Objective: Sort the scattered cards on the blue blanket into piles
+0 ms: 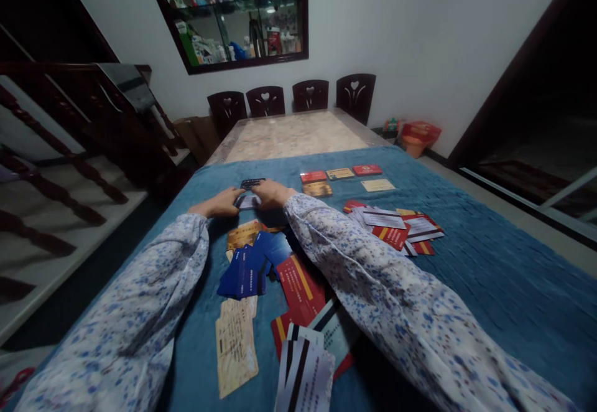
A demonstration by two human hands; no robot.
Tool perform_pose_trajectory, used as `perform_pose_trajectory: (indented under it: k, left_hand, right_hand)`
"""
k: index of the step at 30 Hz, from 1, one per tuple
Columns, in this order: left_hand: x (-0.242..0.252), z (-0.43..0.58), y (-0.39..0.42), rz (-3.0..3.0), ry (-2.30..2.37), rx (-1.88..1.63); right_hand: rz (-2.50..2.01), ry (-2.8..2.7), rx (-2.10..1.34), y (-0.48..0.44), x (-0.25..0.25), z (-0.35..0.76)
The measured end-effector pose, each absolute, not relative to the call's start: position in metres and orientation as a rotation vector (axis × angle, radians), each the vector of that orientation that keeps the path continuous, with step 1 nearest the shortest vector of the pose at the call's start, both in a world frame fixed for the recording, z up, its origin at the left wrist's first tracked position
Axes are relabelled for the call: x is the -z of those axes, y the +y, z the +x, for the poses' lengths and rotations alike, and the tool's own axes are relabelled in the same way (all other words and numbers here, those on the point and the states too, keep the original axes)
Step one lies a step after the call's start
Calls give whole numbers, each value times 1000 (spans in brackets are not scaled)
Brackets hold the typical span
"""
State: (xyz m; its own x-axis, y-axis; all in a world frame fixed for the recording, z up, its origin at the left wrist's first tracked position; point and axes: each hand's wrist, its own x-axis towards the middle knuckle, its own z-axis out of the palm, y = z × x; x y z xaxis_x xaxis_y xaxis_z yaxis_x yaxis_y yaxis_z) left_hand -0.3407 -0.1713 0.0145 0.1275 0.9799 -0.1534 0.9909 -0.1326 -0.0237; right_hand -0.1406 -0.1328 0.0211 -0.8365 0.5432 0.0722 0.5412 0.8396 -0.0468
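Note:
Both my arms reach forward over a blue cloth on a long table. My left hand and my right hand meet at a small stack of cards, fingers curled around its ends. A dark card lies flat just beyond the hands. Between my forearms lie blue cards, red cards, tan cards and white striped cards.
A row of red and tan cards lies further ahead. A loose heap of red and white cards sits to the right. Bare marble tabletop and several dark chairs stand beyond. A stair rail runs on the left.

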Motion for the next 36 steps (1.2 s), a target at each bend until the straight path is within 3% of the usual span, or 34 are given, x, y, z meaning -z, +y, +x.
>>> perform_pose_trajectory:
  k: [14,36]
  left_hand:
    - [-22,-308,-189,2625,1904,-409]
    - [7,-178,-202,2785,1625,-303]
  right_hand:
    - [-953,-2839,40,-150,-36,-97]
    - [-1352,-2797,136,-180,-15,29]
